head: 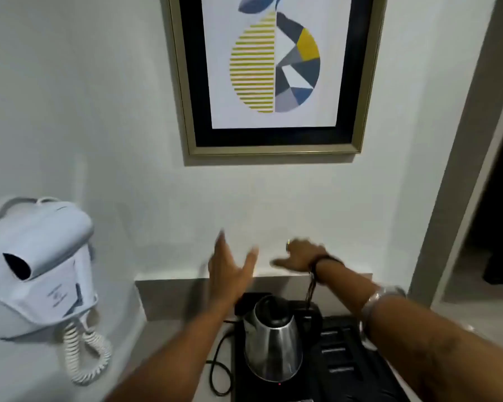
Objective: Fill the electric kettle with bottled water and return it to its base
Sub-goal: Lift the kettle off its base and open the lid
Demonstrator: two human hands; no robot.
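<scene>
Both hands, left point(230, 268) & right point(298, 258), hover spread-fingered and empty above the steel kettle point(272, 343), which sits on its base point(273, 382) in a black tray point(346, 358), apparently pre-grab; no bottle visible.

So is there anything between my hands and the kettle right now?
Nothing visible. The kettle stands upright on its base on the black tray, lid shut. Both hands, left and right, are open and empty, raised above and behind it near the wall, with only clear air down to it. No water bottle is in view.
</scene>
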